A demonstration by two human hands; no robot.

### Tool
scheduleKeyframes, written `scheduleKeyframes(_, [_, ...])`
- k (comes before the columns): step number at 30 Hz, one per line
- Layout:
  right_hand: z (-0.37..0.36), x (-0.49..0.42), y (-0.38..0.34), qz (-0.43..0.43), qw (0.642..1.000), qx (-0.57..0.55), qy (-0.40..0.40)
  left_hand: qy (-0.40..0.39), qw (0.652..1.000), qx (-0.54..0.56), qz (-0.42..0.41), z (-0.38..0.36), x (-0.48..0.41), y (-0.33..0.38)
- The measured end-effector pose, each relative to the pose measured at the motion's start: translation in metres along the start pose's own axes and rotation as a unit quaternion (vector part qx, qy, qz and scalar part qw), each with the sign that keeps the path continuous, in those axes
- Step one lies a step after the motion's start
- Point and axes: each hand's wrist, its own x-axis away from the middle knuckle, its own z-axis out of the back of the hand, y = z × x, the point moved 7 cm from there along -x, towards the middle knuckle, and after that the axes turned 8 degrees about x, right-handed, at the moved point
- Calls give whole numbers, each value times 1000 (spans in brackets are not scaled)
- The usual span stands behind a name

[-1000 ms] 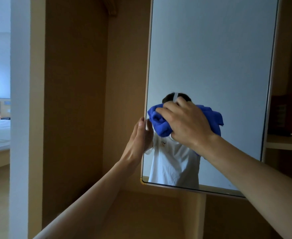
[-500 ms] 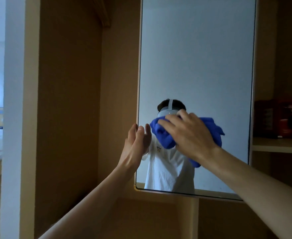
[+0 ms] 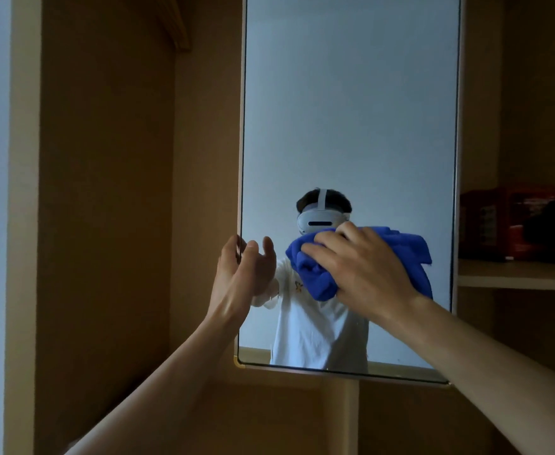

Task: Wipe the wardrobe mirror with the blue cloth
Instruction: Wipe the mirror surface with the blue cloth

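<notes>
The wardrobe mirror [image 3: 348, 119] is a tall door panel with a thin frame, and it reflects me in a headset and white shirt. My right hand [image 3: 358, 270] grips the bunched blue cloth [image 3: 410, 257] and presses it against the lower middle of the glass. My left hand [image 3: 236, 274] holds the mirror's left edge at the same height, thumb in front of the glass and fingers behind the frame.
A brown wardrobe wall [image 3: 105, 192] stands to the left of the mirror. To the right is a wooden shelf [image 3: 519, 277] carrying dark red boxes [image 3: 512, 221]. Below the mirror is an upright divider [image 3: 351, 418].
My right hand has slid the cloth rightward and a little lower across the glass, uncovering the reflected headset. My left hand stays at the mirror's left edge.
</notes>
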Motion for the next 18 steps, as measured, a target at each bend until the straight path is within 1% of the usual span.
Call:
scheduleKeyframes(4, [-11, 17, -10, 22, 999, 1, -33, -5, 1000, 1, 0, 2, 1, -1])
scheduleKeyframes(8, [-7, 15, -7, 31, 999, 15, -30, -14, 999, -34, 5, -3, 2, 0])
scheduleKeyframes(11, [4, 4, 11, 4, 999, 33, -13, -18, 999, -43, 10, -7, 5, 4])
scheduleKeyframes(14, [18, -14, 44, -29, 998, 47, 13, -9, 999, -53, 0, -10, 7, 6])
scheduleKeyframes(18, [21, -24, 72, -62, 997, 44, 19, 2, 998, -60, -4, -13, 8, 4])
